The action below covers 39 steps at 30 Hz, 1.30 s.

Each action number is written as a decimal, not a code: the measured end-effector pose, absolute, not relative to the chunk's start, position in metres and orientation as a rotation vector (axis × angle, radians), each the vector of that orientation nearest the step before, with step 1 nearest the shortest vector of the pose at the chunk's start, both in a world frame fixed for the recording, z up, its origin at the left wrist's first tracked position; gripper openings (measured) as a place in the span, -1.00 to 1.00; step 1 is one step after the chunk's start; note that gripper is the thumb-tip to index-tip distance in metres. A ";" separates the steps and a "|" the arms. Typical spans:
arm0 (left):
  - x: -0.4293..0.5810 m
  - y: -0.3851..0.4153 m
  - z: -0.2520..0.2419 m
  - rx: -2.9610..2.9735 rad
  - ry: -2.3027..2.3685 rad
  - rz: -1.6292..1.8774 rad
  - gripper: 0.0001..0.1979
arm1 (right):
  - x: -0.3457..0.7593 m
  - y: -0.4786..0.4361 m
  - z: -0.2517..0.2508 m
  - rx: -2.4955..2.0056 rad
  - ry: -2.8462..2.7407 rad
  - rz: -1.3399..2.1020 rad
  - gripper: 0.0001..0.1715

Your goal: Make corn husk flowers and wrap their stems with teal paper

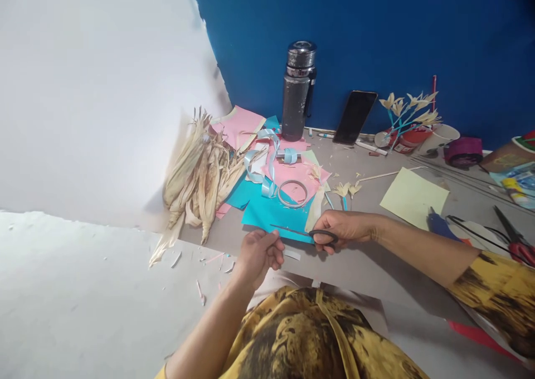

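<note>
My right hand is closed on black-handled scissors, whose blades point left and lie over the front part of a blue paper sheet. Just left of the blade tips, my left hand has its fingers curled and the thumb pressed to the index finger near the sheet's front edge; what the pinch holds is too small to make out. A small pale strip lies between the hands on the table. A ring of tape and a curl of light blue ribbon rest on the papers.
Dried corn husks lie at the table's left end. Behind stand a flask, a leaning phone and husk flowers. Rightward are a pale yellow sheet, a blue glue gun and red-handled scissors.
</note>
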State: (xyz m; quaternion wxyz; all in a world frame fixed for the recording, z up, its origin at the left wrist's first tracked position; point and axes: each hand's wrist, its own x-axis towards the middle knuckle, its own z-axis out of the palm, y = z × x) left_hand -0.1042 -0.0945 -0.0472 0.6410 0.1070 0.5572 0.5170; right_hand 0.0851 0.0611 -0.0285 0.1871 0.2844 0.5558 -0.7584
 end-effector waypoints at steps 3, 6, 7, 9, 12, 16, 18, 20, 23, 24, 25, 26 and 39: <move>-0.106 -0.095 -0.049 0.237 1.233 1.177 -0.60 | 0.082 0.062 -0.031 0.762 1.572 -2.141 -0.33; -0.108 -0.096 -0.051 0.222 1.210 1.187 -0.60 | 0.081 0.064 -0.036 0.773 1.605 -2.129 -0.37; -0.109 -0.097 -0.051 0.221 1.204 1.193 -0.60 | 0.081 0.065 -0.036 0.779 1.618 -2.123 -0.39; -0.110 -0.097 -0.052 0.225 1.191 1.203 -0.61 | 0.079 0.066 -0.036 0.769 1.630 -2.112 -0.41; -0.112 -0.097 -0.051 0.231 1.179 1.197 -0.61 | 0.074 0.069 -0.030 0.673 1.620 -2.121 -0.38; -0.113 -0.095 -0.048 0.224 1.162 1.159 -0.61 | 0.062 0.072 -0.029 0.555 1.640 -2.144 -0.33; -0.114 -0.096 -0.048 0.214 1.150 1.141 -0.61 | 0.059 0.071 -0.034 0.567 1.656 -2.142 -0.35; -0.116 -0.097 -0.047 0.219 1.173 1.129 -0.62 | 0.059 0.071 -0.040 0.603 1.680 -2.126 -0.38; -0.121 -0.099 -0.046 0.241 1.280 1.171 -0.63 | 0.059 0.070 -0.046 0.629 1.695 -2.112 -0.42; -0.123 -0.099 -0.046 0.249 1.308 1.188 -0.63 | 0.059 0.070 -0.046 0.627 1.688 -2.116 -0.42; -0.124 -0.099 -0.046 0.257 1.321 1.199 -0.62 | 0.058 0.070 -0.046 0.621 1.676 -2.125 -0.42; -0.125 -0.099 -0.045 0.264 1.319 1.199 -0.62 | 0.057 0.069 -0.044 0.612 1.661 -2.133 -0.42; -0.127 -0.099 -0.043 0.240 1.201 1.182 -0.65 | 0.041 0.069 -0.030 0.547 1.715 -2.076 -0.42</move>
